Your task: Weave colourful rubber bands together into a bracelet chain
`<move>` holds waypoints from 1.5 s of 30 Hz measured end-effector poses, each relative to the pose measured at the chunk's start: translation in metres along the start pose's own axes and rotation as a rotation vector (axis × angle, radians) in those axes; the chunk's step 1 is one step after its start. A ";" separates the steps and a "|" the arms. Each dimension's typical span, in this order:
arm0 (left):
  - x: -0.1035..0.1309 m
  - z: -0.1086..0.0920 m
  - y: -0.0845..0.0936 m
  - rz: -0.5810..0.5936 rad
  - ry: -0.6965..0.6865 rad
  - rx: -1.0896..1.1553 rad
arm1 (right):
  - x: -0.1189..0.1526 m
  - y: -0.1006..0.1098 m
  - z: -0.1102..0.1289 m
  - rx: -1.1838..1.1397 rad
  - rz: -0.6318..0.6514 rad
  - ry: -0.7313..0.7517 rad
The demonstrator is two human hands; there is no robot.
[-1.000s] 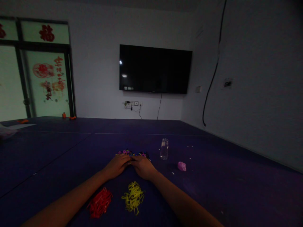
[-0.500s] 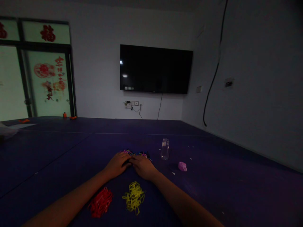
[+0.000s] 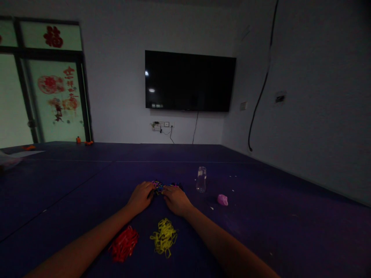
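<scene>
A pile of mixed dark, blue and pink rubber bands (image 3: pixel 159 187) lies on the purple table, partly covered by my hands. At its left edge rests my left hand (image 3: pixel 141 196), fingers bent forward and thumb apart, the tips touching the bands. My right hand (image 3: pixel 176 199) lies over the right part of the pile with its fingers stretched out. No band shows gripped in either hand. Closer to me are a heap of red rubber bands (image 3: pixel 125 244) beside my left forearm and a heap of yellow rubber bands (image 3: pixel 164 237) between the forearms.
Right of the pile stands a clear bottle (image 3: pixel 201 179), with a crumpled pink lump (image 3: pixel 222 199) nearer on the purple table (image 3: pixel 95 185). Small white scraps are scattered around them. Orange objects (image 3: pixel 88 143) sit at the far left edge. A television (image 3: pixel 189 82) hangs on the wall.
My hands, whose fingertips met over the pile, have moved apart, baring its middle. The left hand has shifted left. The whole view has moved slightly.
</scene>
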State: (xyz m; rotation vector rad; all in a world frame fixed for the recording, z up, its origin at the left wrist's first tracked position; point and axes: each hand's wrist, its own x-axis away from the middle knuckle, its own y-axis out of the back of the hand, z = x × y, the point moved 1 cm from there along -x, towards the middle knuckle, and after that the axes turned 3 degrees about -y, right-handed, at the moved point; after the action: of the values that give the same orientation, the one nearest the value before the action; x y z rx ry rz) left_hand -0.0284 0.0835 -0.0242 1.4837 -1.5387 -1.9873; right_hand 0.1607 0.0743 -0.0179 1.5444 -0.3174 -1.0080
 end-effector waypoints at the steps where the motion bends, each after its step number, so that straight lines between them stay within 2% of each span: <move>1: 0.000 0.000 0.000 0.009 -0.036 0.015 | 0.000 0.000 0.000 -0.002 0.004 0.004; 5: 0.000 -0.002 0.001 0.019 -0.101 0.019 | -0.001 0.001 0.000 -0.006 0.005 0.003; 21: 0.001 0.002 -0.004 0.070 -0.040 -0.030 | -0.001 0.000 -0.001 -0.012 -0.011 0.026; 31: 0.000 0.005 -0.007 0.028 -0.056 -0.018 | -0.001 -0.001 -0.001 -0.018 -0.025 0.066; 45: 0.000 0.001 -0.001 0.059 -0.080 -0.002 | -0.001 -0.002 -0.001 -0.019 -0.020 0.108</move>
State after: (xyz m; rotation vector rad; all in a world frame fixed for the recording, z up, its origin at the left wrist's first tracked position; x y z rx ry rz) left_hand -0.0289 0.0849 -0.0253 1.3574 -1.5926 -2.0363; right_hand 0.1605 0.0763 -0.0196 1.5811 -0.2163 -0.9366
